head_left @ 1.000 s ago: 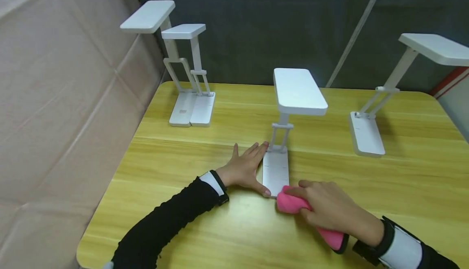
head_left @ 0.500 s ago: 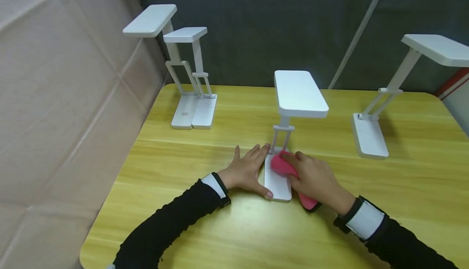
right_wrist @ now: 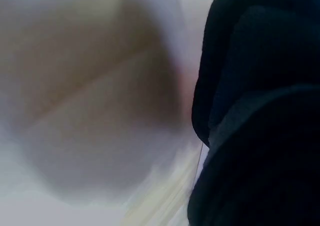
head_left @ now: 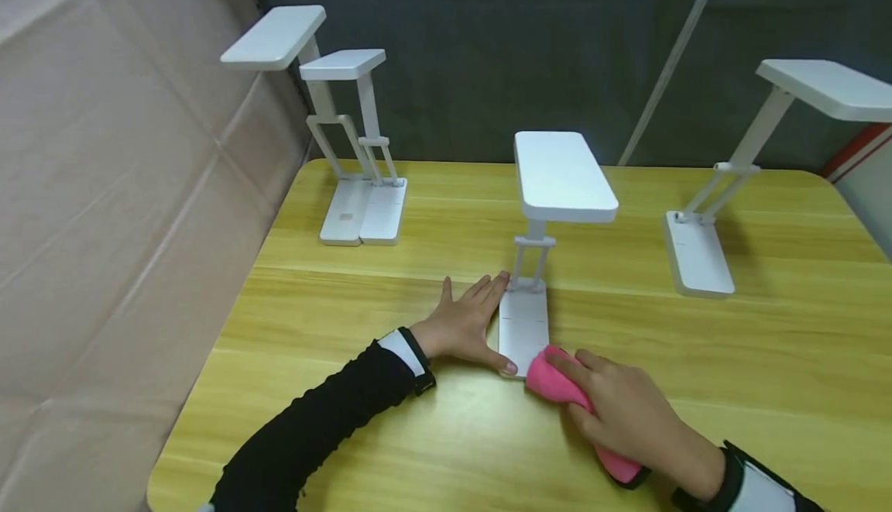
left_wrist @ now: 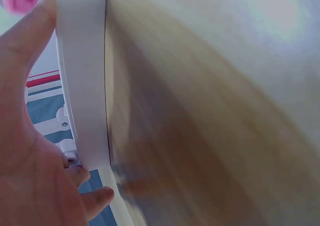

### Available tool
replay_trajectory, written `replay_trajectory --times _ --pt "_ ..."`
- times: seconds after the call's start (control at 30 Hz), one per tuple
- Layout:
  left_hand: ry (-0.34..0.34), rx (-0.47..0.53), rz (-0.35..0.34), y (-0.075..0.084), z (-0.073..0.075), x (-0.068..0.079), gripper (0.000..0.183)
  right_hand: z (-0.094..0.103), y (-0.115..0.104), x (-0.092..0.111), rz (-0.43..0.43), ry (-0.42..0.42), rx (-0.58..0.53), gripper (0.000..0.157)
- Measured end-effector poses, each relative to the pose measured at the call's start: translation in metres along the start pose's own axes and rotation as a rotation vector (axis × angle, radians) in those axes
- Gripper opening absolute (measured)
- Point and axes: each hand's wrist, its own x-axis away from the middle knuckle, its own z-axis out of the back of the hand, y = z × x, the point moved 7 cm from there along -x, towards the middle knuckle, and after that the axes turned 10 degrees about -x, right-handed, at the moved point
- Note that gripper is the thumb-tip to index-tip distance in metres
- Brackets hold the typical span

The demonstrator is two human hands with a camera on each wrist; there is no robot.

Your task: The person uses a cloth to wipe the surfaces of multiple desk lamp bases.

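A white folding desk lamp (head_left: pixel 524 330) stands upright at the middle of the table, its head raised over a jointed arm. Along the left side of its base lies my left hand (head_left: pixel 463 326), fingers spread and fairly straight, thumb at the front corner. The left wrist view shows the thumb (left_wrist: pixel 30 33) against the base's side wall (left_wrist: pixel 82 75). My right hand (head_left: pixel 623 411) grips a folded pink cloth (head_left: pixel 557 376) with a dark edge, its tip at the base's front right corner. In the right wrist view a dark, blurred shape (right_wrist: pixel 265 110) covers the right side.
Two more white lamps (head_left: pixel 341 214) (head_left: pixel 383 214) stand side by side at the back left. Another lamp (head_left: pixel 699 256) stands at the right. Behind the wood-grain table (head_left: pixel 334 434) hangs a dark curtain (head_left: pixel 453 55); a pale cloth wall (head_left: pixel 111 225) borders the left.
My right hand goes with the pink cloth from the base's front corner up to near the hinge, then back down to the front corner. The left hand stays on the lamp.
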Motion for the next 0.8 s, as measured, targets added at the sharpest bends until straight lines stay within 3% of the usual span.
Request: replay_trajectory --times 0.13,0.33,0.43,0.67,0.8 --pt "-0.009 0.013 -0.009 -0.002 -0.001 -0.001 0.126 -0.001 -0.009 0.010 0.065 -0.022 0.006 0.057" --pt "-0.008 0.026 -0.005 -0.010 -0.003 -0.013 0.125 0.003 -0.015 0.019 0.216 0.043 0.001 0.066" --pt "-0.003 0.037 -0.004 -0.014 -0.003 -0.028 0.125 0.002 -0.017 0.023 0.269 0.081 -0.001 0.070" --pt "-0.045 0.065 -0.030 -0.014 -0.009 -0.069 0.124 -0.016 -0.020 0.033 0.272 0.006 -0.031 0.074" --pt "-0.041 0.082 -0.051 -0.010 -0.006 -0.097 0.124 -0.021 -0.020 0.034 0.302 0.053 -0.014 0.073"
